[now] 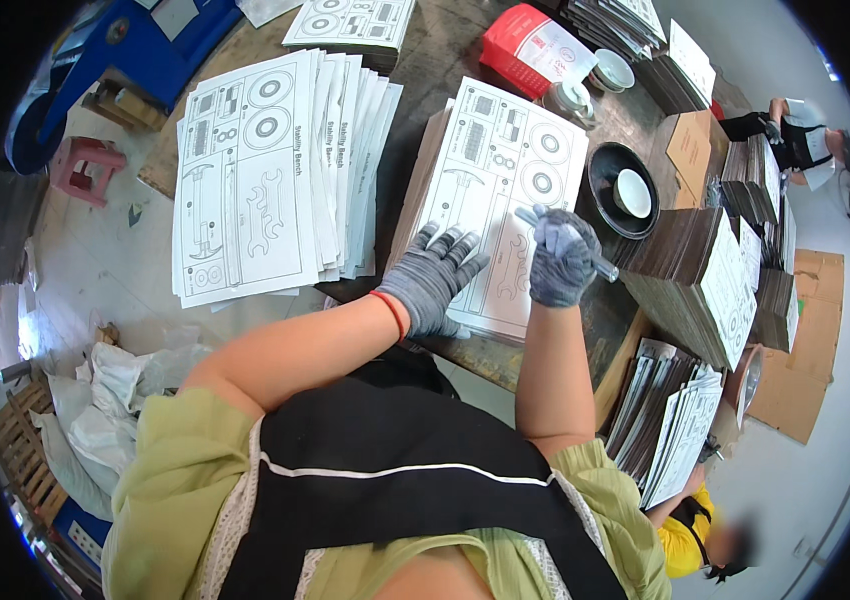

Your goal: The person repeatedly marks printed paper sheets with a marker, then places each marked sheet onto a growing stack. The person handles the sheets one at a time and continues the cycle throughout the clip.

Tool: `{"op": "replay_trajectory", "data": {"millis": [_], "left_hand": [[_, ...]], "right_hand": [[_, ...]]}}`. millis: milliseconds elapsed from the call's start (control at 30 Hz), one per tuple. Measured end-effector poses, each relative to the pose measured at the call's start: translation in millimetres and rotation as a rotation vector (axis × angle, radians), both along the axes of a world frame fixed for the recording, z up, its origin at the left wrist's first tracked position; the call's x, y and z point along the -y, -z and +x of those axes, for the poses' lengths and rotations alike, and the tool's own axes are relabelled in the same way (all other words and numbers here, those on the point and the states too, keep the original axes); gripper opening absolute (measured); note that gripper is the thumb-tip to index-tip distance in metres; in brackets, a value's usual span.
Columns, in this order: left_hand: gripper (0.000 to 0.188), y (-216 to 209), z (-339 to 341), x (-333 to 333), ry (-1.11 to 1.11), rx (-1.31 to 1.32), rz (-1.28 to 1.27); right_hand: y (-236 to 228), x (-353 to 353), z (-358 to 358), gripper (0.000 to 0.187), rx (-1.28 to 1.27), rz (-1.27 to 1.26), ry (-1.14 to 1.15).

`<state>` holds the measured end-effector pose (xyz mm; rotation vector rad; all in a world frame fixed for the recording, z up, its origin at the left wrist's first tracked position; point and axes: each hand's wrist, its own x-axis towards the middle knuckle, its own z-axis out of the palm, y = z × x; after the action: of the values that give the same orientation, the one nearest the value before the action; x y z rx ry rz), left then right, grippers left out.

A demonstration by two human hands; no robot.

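Right hand (562,262), fist closed around a glue brush (557,236), long axis running upper-left to lower-right; left hand (432,280) spread flat on the printed sheet (505,160).

Both hands wore grey knitted cloth gloves, matt and nubbly; the left hand (432,278) lay flat on a matt white paper sheet (498,190) topping a stack of brown cardboard. The right hand (561,262) gripped a smooth, pale plastic-looking brush handle (605,268). Beyond it sat a glossy black bowl (617,190). The surface (445,60) looked like worn, rough, dark wood.
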<state>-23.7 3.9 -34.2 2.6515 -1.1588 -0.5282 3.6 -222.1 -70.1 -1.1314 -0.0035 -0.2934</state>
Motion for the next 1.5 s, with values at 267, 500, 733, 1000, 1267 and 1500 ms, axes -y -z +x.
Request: {"op": "replay_trajectory", "data": {"millis": [267,500,733,1000,1267,1500], "left_hand": [[0.103,9.2,0.4,1.4,0.009,0.009,0.011],[0.113,12.1,-4.0,7.4,-0.078,0.037,0.06],[0.11,12.9,-11.8,6.2,-0.066,0.081,0.083],[0.087,1.8,-38.1,-5.2,0.063,0.109,0.145],[0.064,-72.6,-39.5,-58.3,0.029,0.09,-0.237],[0.042,-86.5,-30.1,-212.7,-0.599,0.659,-0.702]], "right_hand": [[-5.0,-43.2,5.3,0.025,-0.121,-0.327,0.115],[-6.1,-53.0,-55.6,0.026,0.165,-0.772,-0.014],[-31.2,-72.3,-165.2,0.009,0.178,-0.875,-0.074],[-56.0,-8.5,-159.0,0.031,0.005,-0.464,0.081],[-93.7,36.1,-169.1,0.043,0.16,-0.308,0.372],[-76.6,44.1,-142.9,0.018,0.3,-0.35,0.192]]}}
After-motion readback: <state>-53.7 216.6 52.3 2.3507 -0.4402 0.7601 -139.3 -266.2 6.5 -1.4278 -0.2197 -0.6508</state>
